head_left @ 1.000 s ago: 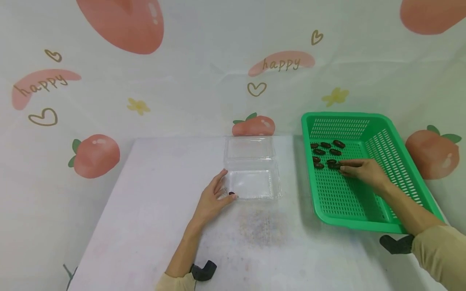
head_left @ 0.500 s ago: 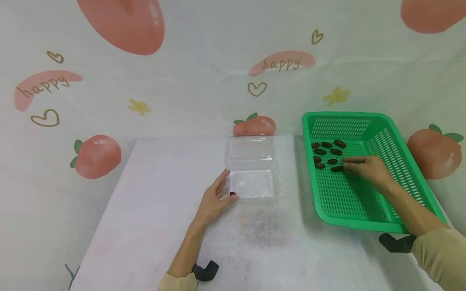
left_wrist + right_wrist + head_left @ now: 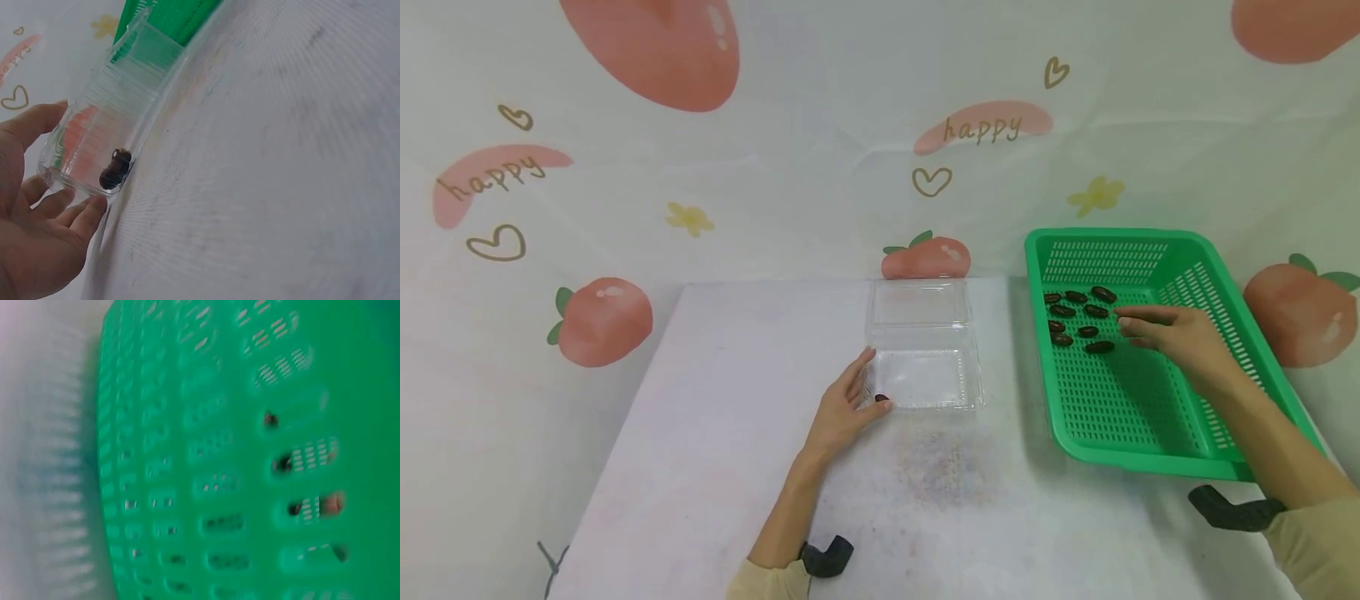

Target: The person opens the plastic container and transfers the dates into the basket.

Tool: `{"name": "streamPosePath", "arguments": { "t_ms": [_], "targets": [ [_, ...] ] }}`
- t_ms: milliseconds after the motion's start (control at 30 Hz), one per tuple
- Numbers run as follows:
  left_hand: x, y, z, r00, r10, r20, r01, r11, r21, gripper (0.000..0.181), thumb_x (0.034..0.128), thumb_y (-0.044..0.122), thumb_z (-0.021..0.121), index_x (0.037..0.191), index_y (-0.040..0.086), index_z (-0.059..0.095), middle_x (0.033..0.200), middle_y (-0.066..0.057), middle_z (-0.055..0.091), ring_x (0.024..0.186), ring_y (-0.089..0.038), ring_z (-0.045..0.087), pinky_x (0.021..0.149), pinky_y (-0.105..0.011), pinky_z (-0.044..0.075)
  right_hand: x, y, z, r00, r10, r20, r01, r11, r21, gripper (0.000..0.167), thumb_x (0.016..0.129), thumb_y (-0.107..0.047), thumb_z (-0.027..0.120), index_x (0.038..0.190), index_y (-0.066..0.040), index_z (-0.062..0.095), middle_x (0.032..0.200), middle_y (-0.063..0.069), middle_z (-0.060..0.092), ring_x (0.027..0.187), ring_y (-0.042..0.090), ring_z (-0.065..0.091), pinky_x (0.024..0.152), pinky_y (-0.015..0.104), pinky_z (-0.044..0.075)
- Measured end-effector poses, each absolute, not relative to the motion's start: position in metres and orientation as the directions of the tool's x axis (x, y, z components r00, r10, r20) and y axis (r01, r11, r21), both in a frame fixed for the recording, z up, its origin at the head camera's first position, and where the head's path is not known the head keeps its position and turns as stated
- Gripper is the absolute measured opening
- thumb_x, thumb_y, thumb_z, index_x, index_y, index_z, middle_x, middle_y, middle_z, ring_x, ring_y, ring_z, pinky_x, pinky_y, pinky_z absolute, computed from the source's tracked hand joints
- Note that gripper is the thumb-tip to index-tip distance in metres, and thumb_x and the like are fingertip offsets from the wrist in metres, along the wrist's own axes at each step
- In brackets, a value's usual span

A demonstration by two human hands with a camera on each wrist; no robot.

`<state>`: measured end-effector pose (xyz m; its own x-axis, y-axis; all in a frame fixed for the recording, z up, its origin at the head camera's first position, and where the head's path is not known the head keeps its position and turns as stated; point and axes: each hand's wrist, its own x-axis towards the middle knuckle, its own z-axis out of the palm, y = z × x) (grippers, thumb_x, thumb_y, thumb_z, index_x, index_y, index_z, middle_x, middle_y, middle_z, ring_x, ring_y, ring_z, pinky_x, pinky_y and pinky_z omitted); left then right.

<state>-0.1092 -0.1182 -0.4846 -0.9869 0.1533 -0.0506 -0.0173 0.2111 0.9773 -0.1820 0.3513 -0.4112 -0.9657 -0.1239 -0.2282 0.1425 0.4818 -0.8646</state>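
Note:
A clear plastic clamshell box [image 3: 922,379] lies with its lid back on the table. My left hand [image 3: 838,417] rests at its left end, fingers loosely spread, fingertips touching the rim. A dark date [image 3: 116,169] sits in the box corner by those fingertips; whether the second lobe is another date or a reflection, I cannot tell. Over the green basket [image 3: 1138,462], my right hand [image 3: 1183,337] extends its thumb and index finger, apart and holding nothing visible. Several dates [image 3: 1101,347] lie on the basket floor just left of those fingers. In the right wrist view, basket slats hide most of the hand.
The basket stands at the table's right, its high slotted walls around the dates. A fruit-printed cloth [image 3: 790,167] hangs behind the white table [image 3: 737,383]. Table surface lies between the box and the basket, and left of the box.
My right fingers have come away from the date they touched, which now lies by itself. The right hand has moved slightly right and back. The left hand stays at the box.

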Motion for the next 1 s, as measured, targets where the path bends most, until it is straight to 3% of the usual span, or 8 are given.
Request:
{"name": "streamPosePath", "arguments": {
  "t_ms": [100, 167, 333, 567, 833, 1000],
  "targets": [
    [-0.109, -0.118, -0.483, -0.987, 0.149, -0.062, -0.032, 0.199, 0.98, 0.081, 0.0859, 0.008, 0.077, 0.154, 0.022, 0.037, 0.162, -0.002, 0.025, 0.148, -0.028, 0.024, 0.117, -0.043, 0.03, -0.179, 0.346, -0.405, -0.967, -0.124, -0.224, 0.132, 0.508, -0.851, 0.052, 0.1, -0.042, 0.058, 0.141, -0.011, 0.056, 0.105, -0.028, 0.062, 0.091, -0.003, 0.066, 0.101, 0.059, 0.039],
    [-0.109, -0.118, -0.483, -0.986, 0.147, -0.072, -0.042, 0.199, 0.979, 0.082, 0.0861, 0.008, 0.077, 0.155, 0.023, 0.036, 0.163, -0.005, 0.024, 0.148, -0.029, 0.023, 0.117, -0.044, 0.029, -0.176, 0.341, -0.403, -0.97, -0.127, -0.208, 0.114, 0.517, -0.848, 0.05, 0.101, -0.042, 0.056, 0.141, -0.012, 0.058, 0.103, -0.025, 0.065, 0.092, 0.0, 0.067, 0.098, 0.045, 0.045],
    [-0.109, -0.118, -0.483, -0.985, 0.145, -0.089, -0.057, 0.207, 0.977, 0.083, 0.0859, 0.01, 0.078, 0.155, 0.025, 0.034, 0.163, -0.007, 0.022, 0.148, -0.03, 0.024, 0.117, -0.043, 0.03, -0.167, 0.324, -0.398, -0.982, -0.122, -0.147, 0.073, 0.472, -0.879, 0.043, 0.1, -0.037, 0.059, 0.136, -0.013, 0.062, 0.109, -0.026, 0.063, 0.089, 0.002, 0.066, 0.079, 0.02, 0.052],
    [-0.11, -0.117, -0.483, -0.986, 0.152, -0.075, -0.043, 0.201, 0.979, 0.084, 0.0851, 0.012, 0.079, 0.156, 0.021, 0.034, 0.163, -0.006, 0.021, 0.148, -0.033, 0.023, 0.116, -0.045, 0.03, -0.155, 0.289, -0.386, -0.99, -0.102, -0.095, 0.045, 0.413, -0.909, 0.043, 0.098, -0.039, 0.062, 0.131, -0.013, 0.065, 0.112, -0.013, 0.067, 0.088, 0.008, 0.065, 0.07, 0.024, 0.054],
    [-0.109, -0.116, -0.482, -0.985, 0.153, -0.086, -0.056, 0.191, 0.98, 0.085, 0.0854, 0.013, 0.079, 0.156, 0.022, 0.033, 0.163, -0.005, 0.021, 0.148, -0.031, 0.023, 0.117, -0.044, 0.03, -0.147, 0.255, -0.378, -0.98, -0.179, -0.086, 0.021, 0.334, -0.942, 0.042, 0.098, -0.036, 0.063, 0.13, -0.01, 0.064, 0.112, -0.001, 0.071, 0.094, 0.02, 0.065, 0.08, 0.024, 0.055],
    [-0.108, -0.118, -0.48, -0.984, 0.156, -0.084, -0.052, 0.195, 0.979, 0.084, 0.0865, 0.013, 0.078, 0.156, 0.02, 0.032, 0.164, -0.005, 0.02, 0.148, -0.032, 0.022, 0.117, -0.045, 0.03, -0.146, 0.236, -0.38, -0.969, -0.235, -0.075, 0.004, 0.289, -0.957, 0.038, 0.097, -0.03, 0.066, 0.128, -0.009, 0.066, 0.113, -0.002, 0.071, 0.093, 0.017, 0.066, 0.081, 0.025, 0.057]
  ]
}}
